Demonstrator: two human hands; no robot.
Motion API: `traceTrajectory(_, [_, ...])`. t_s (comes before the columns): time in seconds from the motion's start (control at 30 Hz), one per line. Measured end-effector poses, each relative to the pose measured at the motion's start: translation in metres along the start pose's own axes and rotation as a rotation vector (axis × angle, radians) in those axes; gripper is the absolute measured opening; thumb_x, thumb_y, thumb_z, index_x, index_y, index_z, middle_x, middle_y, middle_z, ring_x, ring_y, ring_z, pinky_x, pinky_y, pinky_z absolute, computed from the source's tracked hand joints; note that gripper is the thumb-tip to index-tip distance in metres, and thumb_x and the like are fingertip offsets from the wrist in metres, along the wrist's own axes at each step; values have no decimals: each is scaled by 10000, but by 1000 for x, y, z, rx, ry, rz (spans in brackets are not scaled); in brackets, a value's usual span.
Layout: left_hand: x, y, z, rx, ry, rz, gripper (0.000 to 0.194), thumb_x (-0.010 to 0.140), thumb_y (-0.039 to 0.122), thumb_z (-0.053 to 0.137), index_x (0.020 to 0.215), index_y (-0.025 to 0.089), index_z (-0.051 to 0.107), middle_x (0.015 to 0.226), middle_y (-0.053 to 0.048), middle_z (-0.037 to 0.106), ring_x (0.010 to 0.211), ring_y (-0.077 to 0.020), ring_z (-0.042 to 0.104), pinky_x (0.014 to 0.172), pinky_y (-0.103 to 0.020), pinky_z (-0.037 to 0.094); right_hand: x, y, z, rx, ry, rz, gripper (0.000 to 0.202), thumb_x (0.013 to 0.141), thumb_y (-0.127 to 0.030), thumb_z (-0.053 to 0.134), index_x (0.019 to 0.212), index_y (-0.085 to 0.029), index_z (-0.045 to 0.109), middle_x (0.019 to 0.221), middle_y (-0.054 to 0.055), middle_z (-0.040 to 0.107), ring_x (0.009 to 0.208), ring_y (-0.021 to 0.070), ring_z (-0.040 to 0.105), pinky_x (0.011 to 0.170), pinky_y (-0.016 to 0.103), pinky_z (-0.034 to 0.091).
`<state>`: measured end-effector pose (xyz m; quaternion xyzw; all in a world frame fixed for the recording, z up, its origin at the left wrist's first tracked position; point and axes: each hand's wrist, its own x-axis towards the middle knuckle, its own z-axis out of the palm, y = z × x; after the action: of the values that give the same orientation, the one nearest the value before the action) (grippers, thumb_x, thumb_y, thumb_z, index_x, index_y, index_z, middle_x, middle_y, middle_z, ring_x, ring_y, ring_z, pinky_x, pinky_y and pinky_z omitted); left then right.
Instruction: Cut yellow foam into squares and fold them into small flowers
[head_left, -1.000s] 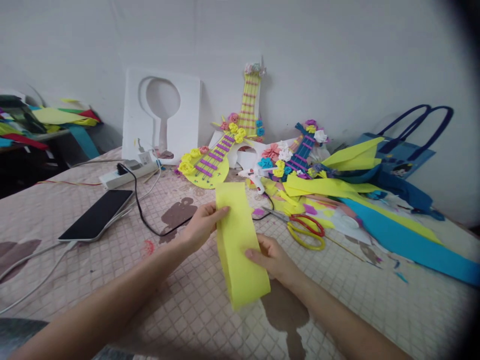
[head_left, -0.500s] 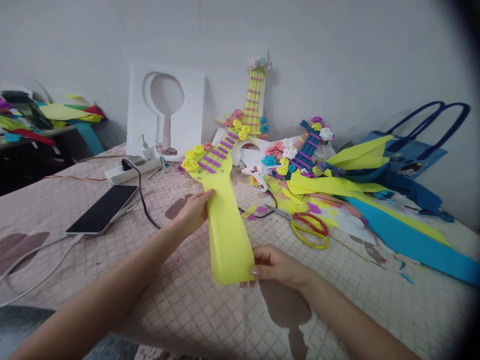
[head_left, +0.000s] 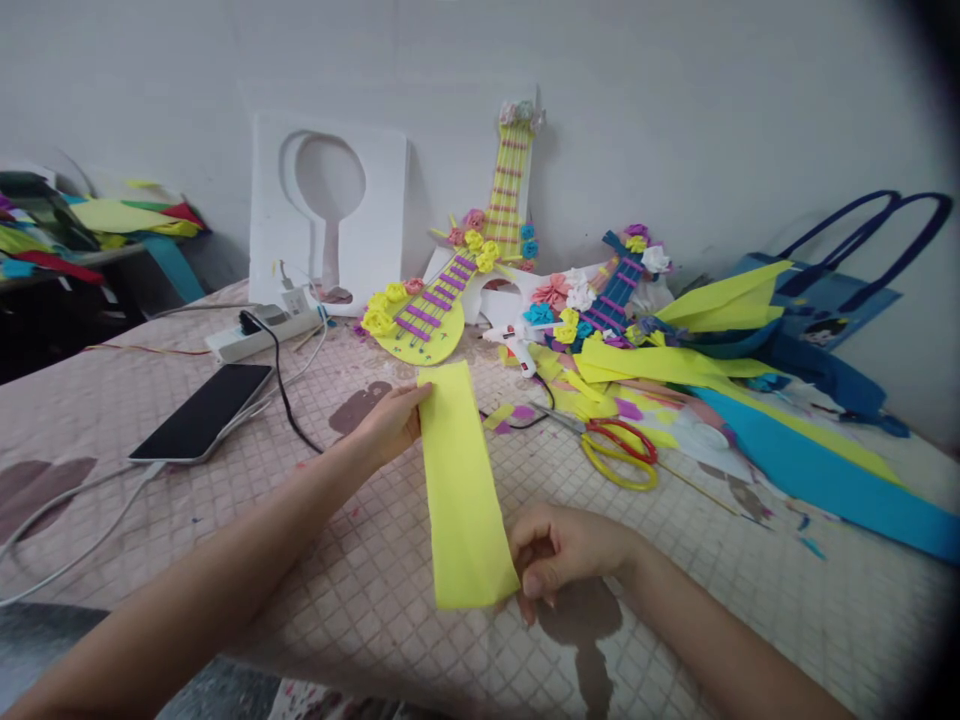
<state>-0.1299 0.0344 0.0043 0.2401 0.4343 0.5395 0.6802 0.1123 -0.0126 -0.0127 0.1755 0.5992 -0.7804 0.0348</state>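
A long yellow paper strip (head_left: 463, 490) hangs over the quilted tablecloth, its upper end pinched at the left corner by my left hand (head_left: 396, 418). At the strip's lower right corner is my right hand (head_left: 559, 555), its fingers curled close together; whether they grip the edge is hard to see. Beyond the strip lies a yellow pipa-shaped craft (head_left: 424, 320) with purple bars and paper flowers. Red and yellow scissors (head_left: 621, 453) rest to the right, behind my right hand.
A phone (head_left: 202, 413) and a power strip (head_left: 262, 335) with cables lie left. Behind are a white cut-out board (head_left: 375, 220), a glue gun (head_left: 517, 350) and a blue craft (head_left: 616, 290). Blue paper (head_left: 825, 480), scraps and a bag (head_left: 847, 310) are right.
The yellow strip's lower end has dropped and the strip looks flatter, no longer looped. My right hand has moved slightly down and right. The strip's top has come away from in front of the yellow craft.
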Motion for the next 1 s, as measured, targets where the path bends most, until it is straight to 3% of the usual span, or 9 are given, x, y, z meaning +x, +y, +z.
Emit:
traceTrajectory(0.23, [2,-5,0,35,-7,-20,209,890,172,474,876,70,656,743,-120,708,618,-158,663,629,-248,538,0,0,-1,9,64,-66,493,705,-547,664,945,-122,596,822,48,623,658,112,598,491,175,455])
traceTrajectory(0.3, [2,-5,1,43,-8,-27,204,887,200,491,879,74,651,775,-122,709,640,-159,665,613,-241,534,3,1,-1,17,195,-124,492,721,-552,650,989,-151,554,850,36,606,647,106,585,475,176,449])
traceTrajectory(0.43, [-2,-7,5,56,15,-49,216,892,238,491,923,91,645,835,-114,708,674,-147,663,600,-219,525,11,0,-1,46,623,-250,364,821,-496,576,1031,-206,514,843,2,579,645,89,556,506,177,449])
traceTrajectory(0.5, [-5,-8,8,55,0,-65,215,893,241,489,917,100,649,836,-101,707,675,-139,660,591,-207,519,14,-2,-3,80,736,-283,353,833,-481,566,1068,-225,508,877,7,589,649,93,556,503,182,440])
traceTrajectory(0.67, [-15,-13,17,69,-80,-103,222,898,234,477,879,100,653,806,-96,708,654,-139,658,599,-211,518,18,-4,-4,130,736,-310,458,808,-481,595,1198,-265,486,920,27,607,645,110,556,470,193,408])
traceTrajectory(0.8, [-18,-16,19,91,-107,-108,210,893,233,486,914,102,649,833,-110,712,675,-151,669,628,-222,524,19,0,-1,97,677,-263,411,771,-439,657,1106,-217,575,820,10,611,504,54,467,392,160,297])
traceTrajectory(1.0, [-14,-14,15,84,-86,-76,199,882,229,508,904,97,656,866,-122,711,692,-156,674,661,-229,531,20,3,3,175,642,-135,358,710,-443,711,919,-161,638,819,28,648,644,102,597,534,195,433])
